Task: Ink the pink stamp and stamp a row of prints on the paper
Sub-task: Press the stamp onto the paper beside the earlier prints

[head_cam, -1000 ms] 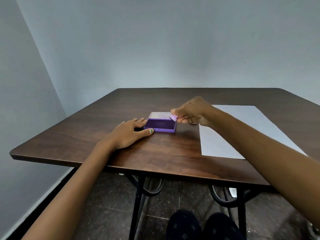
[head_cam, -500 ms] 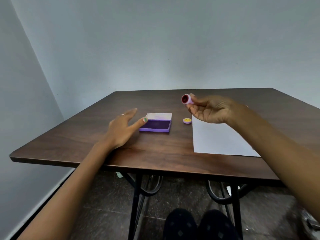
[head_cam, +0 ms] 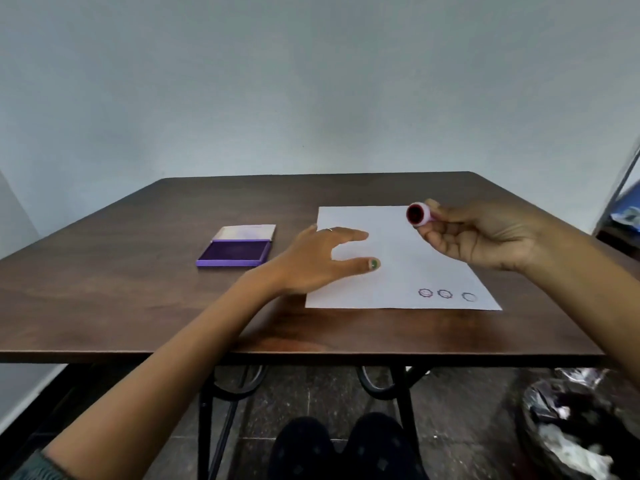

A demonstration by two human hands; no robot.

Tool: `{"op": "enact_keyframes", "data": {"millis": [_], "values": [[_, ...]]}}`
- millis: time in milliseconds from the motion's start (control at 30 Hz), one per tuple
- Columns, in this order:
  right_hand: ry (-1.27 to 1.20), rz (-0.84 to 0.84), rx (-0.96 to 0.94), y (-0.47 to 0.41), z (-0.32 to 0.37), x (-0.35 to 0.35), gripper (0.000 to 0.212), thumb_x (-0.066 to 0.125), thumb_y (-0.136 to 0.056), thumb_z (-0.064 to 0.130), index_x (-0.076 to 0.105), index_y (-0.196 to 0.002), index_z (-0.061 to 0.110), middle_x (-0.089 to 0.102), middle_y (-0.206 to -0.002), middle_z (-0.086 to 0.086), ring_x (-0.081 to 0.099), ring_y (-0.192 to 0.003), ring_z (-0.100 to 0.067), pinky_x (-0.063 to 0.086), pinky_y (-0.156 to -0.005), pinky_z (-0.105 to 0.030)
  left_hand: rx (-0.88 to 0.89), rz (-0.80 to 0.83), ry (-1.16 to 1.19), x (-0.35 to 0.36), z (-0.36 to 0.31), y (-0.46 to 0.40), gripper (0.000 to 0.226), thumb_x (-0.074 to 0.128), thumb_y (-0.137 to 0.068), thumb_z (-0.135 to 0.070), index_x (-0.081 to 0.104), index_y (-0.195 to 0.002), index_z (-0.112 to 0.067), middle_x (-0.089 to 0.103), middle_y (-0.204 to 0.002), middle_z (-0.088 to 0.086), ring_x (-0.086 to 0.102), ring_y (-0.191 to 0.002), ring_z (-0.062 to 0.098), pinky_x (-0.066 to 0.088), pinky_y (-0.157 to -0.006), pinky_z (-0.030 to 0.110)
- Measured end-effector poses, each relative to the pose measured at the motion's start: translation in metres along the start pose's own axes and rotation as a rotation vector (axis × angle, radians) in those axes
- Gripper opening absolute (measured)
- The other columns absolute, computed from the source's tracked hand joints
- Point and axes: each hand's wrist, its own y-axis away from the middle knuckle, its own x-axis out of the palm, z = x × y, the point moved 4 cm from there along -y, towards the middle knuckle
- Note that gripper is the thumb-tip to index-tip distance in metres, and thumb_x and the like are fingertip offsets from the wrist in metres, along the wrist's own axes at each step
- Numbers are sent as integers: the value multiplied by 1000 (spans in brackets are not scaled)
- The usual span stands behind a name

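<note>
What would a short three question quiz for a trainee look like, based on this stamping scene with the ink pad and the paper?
1. True or false: the ink pad lies open.
2. How many prints show on the paper?
3. The pink stamp is in: A the left hand, B the right hand, C on the table.

Key: 1 true. 2 three, the rightmost faint. 3 B.

Readable text: none anywhere in the scene.
Paper (head_cam: pixel 398 258): three small round stamped prints (head_cam: pixel 445 294) along the near right edge; the left two look like smiley faces, the right one is faint.
Ink pad (head_cam: pixel 235 252): lid marking too blurred to read.
</note>
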Motion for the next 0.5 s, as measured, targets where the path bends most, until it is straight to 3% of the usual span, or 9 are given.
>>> {"op": "enact_keyframes", "data": {"millis": [67, 167, 300, 500], "values": [[112, 30, -3, 2, -4, -5, 8, 63, -74, 9, 66, -81, 6, 73, -67, -6, 71, -58, -12, 59, -57, -20, -11, 74, -44, 7, -1, -8, 68, 48, -82, -65, 39, -141, -32, 33, -153, -12, 22, -143, 9, 2, -120, 46], [276, 83, -20, 3, -13, -8, 28, 67, -61, 12, 69, -87, 4, 75, -71, -6, 72, -61, -12, 59, -59, -20, -26, 132, -81, 15, 2, -8, 71, 52, -82, -63, 35, -143, -32, 28, -154, -15, 17, -144, 4, -6, -120, 38], [409, 108, -78, 4, -18, -5, 34, 70, -60, 12, 70, -92, 3, 73, -75, -7, 71, -61, -11, 58, -58, -18, -34, 124, -81, 21, 4, -4, 74, 54, -81, -63, 32, -144, -31, 27, -155, -15, 16, -144, 2, 2, -121, 40], [828, -33, -392, 19, -13, 9, 20, 77, -70, 6, 73, -90, 9, 75, -83, -8, 70, -70, -17, 56, -67, -14, -25, 141, -20, 24, 4, -2, 73, 53, -84, -57, 27, -147, -30, 22, -157, -14, 11, -144, 0, 3, -119, 28]]}}
